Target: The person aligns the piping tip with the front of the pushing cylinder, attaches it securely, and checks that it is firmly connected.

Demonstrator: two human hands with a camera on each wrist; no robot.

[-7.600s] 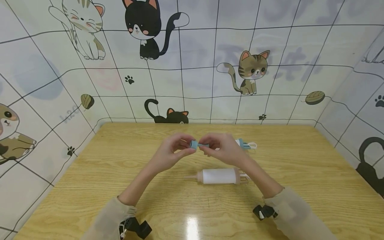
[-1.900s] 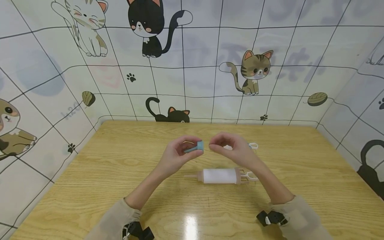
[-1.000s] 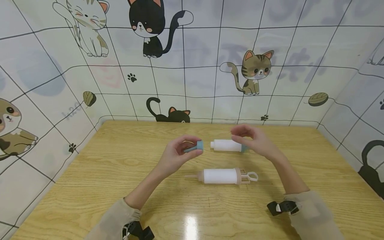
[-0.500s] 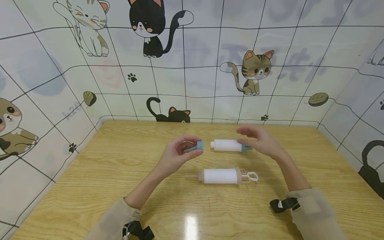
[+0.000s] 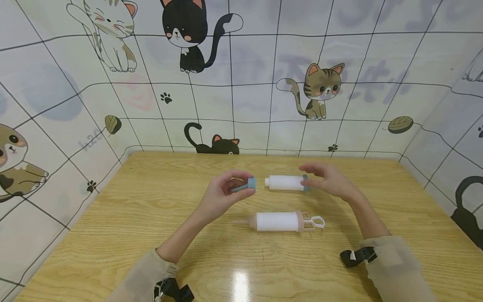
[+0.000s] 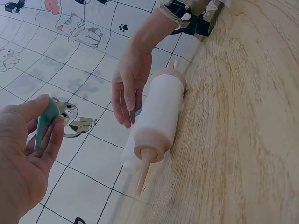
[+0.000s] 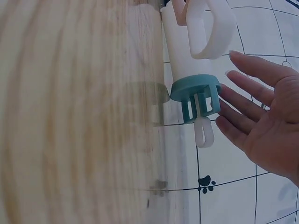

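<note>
Head view: blue nozzle (image 5: 251,183) pinched in the left hand (image 5: 222,193).
The blue-ended syringe (image 5: 284,183) lies on the counter (image 5: 162,188), at three o'clock from the nozzle and nine o'clock from the right hand (image 5: 329,181) (spread); beige-ended syringe (image 5: 277,221) at the left hand's four o'clock.

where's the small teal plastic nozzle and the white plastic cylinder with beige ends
Small teal plastic nozzle (image 5: 251,183): head view, on its wide base
White plastic cylinder with beige ends (image 5: 277,221): head view, middle of the barrel
</note>
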